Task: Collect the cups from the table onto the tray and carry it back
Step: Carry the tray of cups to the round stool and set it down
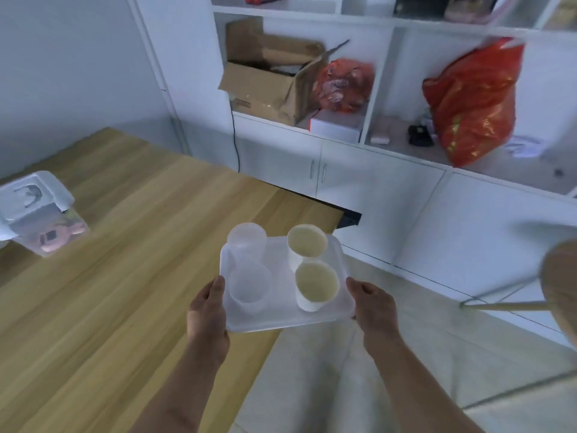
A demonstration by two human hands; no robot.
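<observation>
I hold a white plastic tray (282, 320) in the air over the right edge of the wooden table (109, 292). My left hand (207, 310) grips its left rim and my right hand (373, 307) grips its right rim. Several cups stand upright on it. Two clear plastic cups sit on the left side, one at the back (246, 242) and one at the front (249, 289). Two white paper cups with pale insides sit on the right, one at the back (306, 245) and one at the front (316, 285).
A clear lidded storage box (37, 214) stands at the table's left edge. White shelving (343, 170) behind holds a cardboard box (268, 85) and red bags (474, 101). A round wooden stool (559, 285) stands on the tiled floor at right.
</observation>
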